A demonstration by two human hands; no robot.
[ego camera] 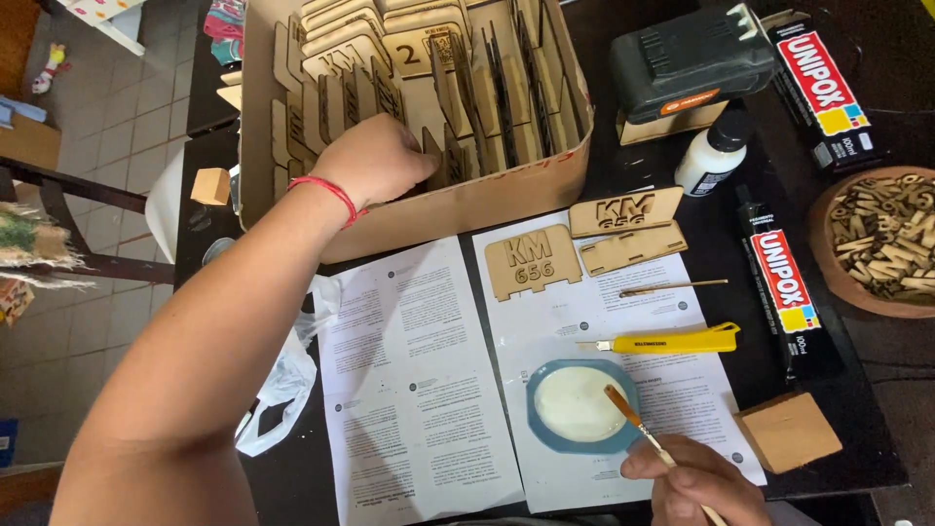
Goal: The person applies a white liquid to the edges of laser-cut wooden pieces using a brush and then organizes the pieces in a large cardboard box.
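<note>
Head view, one item per entry. Left hand (375,161), 11 o'clock: grip closed among upright plywood plaques (458,88) in cardboard box (467,200). Right hand (696,482), 5 o'clock: grip clamped on thin brush (633,421), bristles over blue dish (579,404) of white glue. Lettered plaque (531,261) lies flat on paper sheets (419,390), centre; its wood bare, unglued.

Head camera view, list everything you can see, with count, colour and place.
cardboard box: one, brown, top centre, full of wooden cut-outs
wooden plaques: three, tan, below box
printed sheets: several, white, centre
glue dish: one, blue, white glue inside
paintbrush: one, orange tip, over dish
craft knife: one, yellow, right of centre
glue bottle: one, white, upper right
glue cartons: two, black and red, right
wooden bowl: one, brown, right edge
wooden block: one, tan, lower right
left hand: in box
right hand: holds paintbrush
</note>
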